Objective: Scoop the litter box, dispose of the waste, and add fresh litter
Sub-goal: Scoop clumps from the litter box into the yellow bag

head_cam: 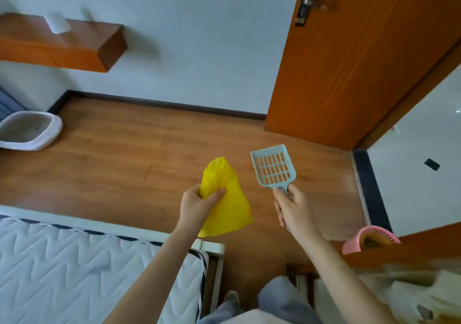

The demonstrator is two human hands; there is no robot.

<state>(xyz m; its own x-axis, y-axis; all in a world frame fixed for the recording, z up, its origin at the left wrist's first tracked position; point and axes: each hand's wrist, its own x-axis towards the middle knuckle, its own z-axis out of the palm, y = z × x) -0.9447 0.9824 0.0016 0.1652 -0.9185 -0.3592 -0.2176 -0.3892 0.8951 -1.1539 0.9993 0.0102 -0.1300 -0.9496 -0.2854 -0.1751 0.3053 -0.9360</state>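
so both hands are loaded for scooping: left hand (199, 202) bunches the yellow bag (228, 199), right hand (294, 209) grips the scoop (273, 167), litter box (30, 130) well off by the floor's far-left corner.

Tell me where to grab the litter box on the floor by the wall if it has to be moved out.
Judging from here, take the litter box by its broad white raised rim, best at the rounded near corner facing the open floor. The wall side is shut in. Both hands are full: the left hand grips the yellow bag, the right hand the scoop.
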